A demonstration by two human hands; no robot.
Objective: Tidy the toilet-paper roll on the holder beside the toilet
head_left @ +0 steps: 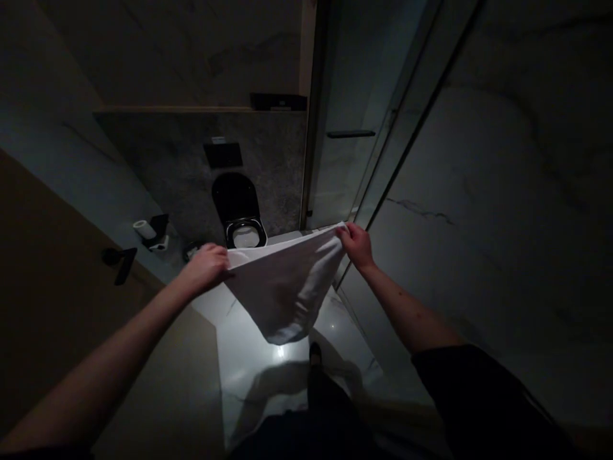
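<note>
A white towel [282, 287] hangs spread out in front of me, held by its upper edge at both ends. My left hand [207, 266] is closed on the towel's left corner. My right hand [357, 244] is closed on the right corner, a little higher. The towel sags to a rounded point in the middle, above the pale glossy floor [249, 358]. Behind it a black toilet [239, 214] stands with its lid raised, partly covered by the towel's top edge.
A dim bathroom. A toilet paper roll [144, 229] sits on a black holder at the left wall, near a dark door handle [119, 259]. A glass shower partition [354, 128] stands at the right of the toilet. A marble wall [502, 191] runs along the right.
</note>
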